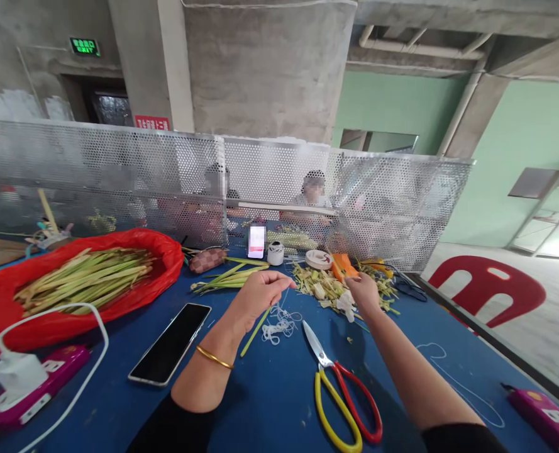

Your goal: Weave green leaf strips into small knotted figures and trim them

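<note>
- A perforated metal screen (pixel 392 201) crosses the room.
- Behind it, a bare concrete pillar (pixel 265 69).
- To its right: green wall (pixel 519 157), grey floor (pixel 555 327), red plastic chair (pixel 491 292).
- Above its left end, probably an exit sign (pixel 85 46).

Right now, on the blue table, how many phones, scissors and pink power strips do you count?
Phones: 2 (one lying flat, one propped up)
Scissors: 1
Pink power strips: 2 (left edge, right edge)
Total: 5
</note>
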### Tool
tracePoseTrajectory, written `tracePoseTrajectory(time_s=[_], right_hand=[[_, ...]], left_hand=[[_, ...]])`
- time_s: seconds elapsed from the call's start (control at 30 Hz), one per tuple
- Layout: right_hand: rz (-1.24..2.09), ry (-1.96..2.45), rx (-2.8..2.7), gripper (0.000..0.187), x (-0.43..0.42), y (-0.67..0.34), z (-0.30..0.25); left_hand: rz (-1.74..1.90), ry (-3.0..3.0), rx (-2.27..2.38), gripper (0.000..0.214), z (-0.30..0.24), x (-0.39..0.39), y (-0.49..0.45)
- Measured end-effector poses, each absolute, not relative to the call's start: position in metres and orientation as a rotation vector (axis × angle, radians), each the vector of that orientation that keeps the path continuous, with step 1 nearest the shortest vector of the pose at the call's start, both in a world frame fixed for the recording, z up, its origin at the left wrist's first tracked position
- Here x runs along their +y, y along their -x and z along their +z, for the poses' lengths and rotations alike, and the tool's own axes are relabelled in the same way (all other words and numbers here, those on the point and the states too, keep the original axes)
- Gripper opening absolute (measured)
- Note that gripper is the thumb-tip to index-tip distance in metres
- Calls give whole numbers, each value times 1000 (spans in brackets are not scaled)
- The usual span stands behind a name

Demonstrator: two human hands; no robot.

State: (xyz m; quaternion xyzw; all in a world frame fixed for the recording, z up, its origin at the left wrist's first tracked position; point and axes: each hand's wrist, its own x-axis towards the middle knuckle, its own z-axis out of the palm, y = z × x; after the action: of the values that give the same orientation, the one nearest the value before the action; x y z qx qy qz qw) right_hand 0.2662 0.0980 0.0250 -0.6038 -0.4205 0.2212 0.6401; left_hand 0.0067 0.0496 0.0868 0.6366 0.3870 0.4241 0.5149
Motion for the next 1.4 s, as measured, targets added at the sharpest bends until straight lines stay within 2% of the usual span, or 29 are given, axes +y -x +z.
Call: tracePoseTrajectory(time_s=[0.13,0.2,0.23,0.4,0.5,0.67,0.87,0.97,1.07,1.17,1.4], right_hand=[[880,1111,-1283,37,67,-206,29],[1212,836,-1473,27,52,-181,31],[1271,794,-1458,19,47,-174,31],[1252,783,-1162,25,44,-201,25],[1235,731,-944,28,43,-244,22],[1240,612,-693,26,36,-292,26],[1297,522,-510,16,33,-296,34],[1333,510,-455,16,33,-283,35],[1365,509,-442,16,31,-265,34],[1400,511,-452,14,27,-245,29],[1514,518,-505,12,15,-211,17]], left_hand=[[939,-1570,852,27,89,45,-9],[911,-1562,831,26,88,44,-11],[908,-1554,827,26,87,45,-11],[1000,-1631,968,31,83,63,8],[1036,-1942,1480,35,76,81,26],[973,-2026,1869,27,60,102,42],[847,-2010,2122,27,47,105,35],[1025,-2159,2021,39,48,90,9],[1498,-2262,1386,24,47,62,-33],[1390,-2130,1046,11,38,33,-71],[1196,-1915,1137,8,11,23,-96]])
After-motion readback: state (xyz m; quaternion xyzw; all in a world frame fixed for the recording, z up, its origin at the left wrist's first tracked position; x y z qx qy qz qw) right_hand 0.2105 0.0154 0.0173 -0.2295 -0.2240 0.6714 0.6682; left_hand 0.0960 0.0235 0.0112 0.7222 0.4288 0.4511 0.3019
